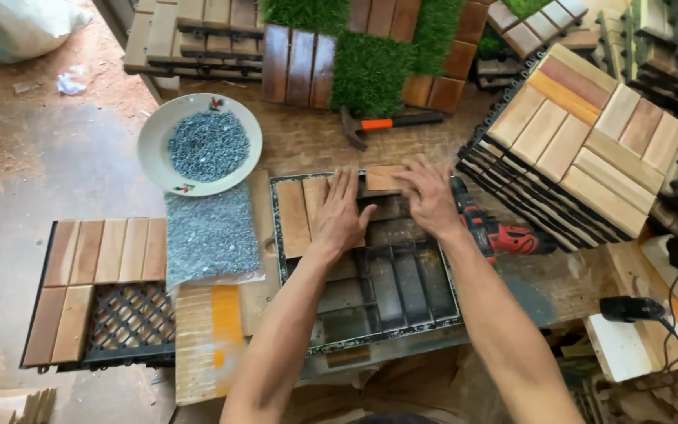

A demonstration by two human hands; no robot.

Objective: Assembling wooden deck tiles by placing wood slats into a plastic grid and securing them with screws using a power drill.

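While hands (386, 208) press slats (315, 206), a plate (154, 149) holds screws (208, 145).

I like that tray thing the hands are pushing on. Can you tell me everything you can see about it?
The black tray is a square plastic-looking grid frame lying flat on the workbench. Its open ribs show across the lower half. Tan wooden slats stand side by side in its upper left corner. The left hand lies flat on those slats, and the right hand presses another short wood piece at the top edge. A red drill lies just to its right.
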